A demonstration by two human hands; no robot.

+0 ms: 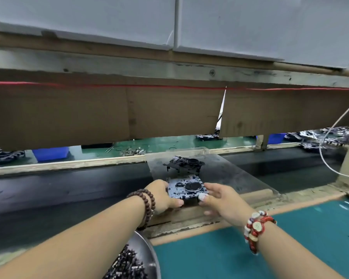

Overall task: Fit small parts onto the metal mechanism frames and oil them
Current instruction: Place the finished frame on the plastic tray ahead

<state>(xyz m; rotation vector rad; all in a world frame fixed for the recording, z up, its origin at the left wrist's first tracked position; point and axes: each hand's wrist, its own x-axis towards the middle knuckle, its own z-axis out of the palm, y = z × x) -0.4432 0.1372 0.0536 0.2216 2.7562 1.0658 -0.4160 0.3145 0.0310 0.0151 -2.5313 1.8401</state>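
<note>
A metal bowl [149, 256] of small dark parts [127, 264] sits nearest. Beyond it, the left hand [162, 196] and right hand [220, 198] grip the silver mechanism frame [186, 188] by its sides on a clear plate [240, 174]; a darker frame [184, 163] lies behind.

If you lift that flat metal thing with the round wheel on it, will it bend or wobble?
Probably not. The metal mechanism frame looks like a flat stamped plate, so it is likely stiff. The left hand and right hand grip it at opposite edges, which suggests awkward rather than heavy. Its small fitted parts look delicate, and the flat shape should not roll.
</note>
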